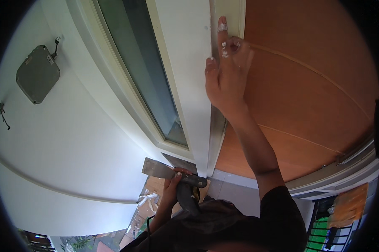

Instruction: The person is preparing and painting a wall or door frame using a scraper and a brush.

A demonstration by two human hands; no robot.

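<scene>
My left hand (171, 189) is closed around a putty knife (158, 169) at waist height. Its wide grey blade points left and its dark handle points right. Behind the fingers shows a flat grey piece (179, 161); whether the hand holds it too, I cannot tell. Higher up, my right hand (228, 73) is raised at the cream door frame (229, 9). Its index finger is stretched upward along the frame, and the thumb stands apart. White paste sticks to the index finger and thumb tip. The other fingers are bent and smeared by motion, with nothing visible in them.
An orange-brown door panel (298, 92) fills the right side. Left of the white post (185, 63) is a narrow window (143, 63). A grey box (39, 74) and loose wires (4, 114) are on the white wall. Cardboard (156, 185) and scraps lie on the floor.
</scene>
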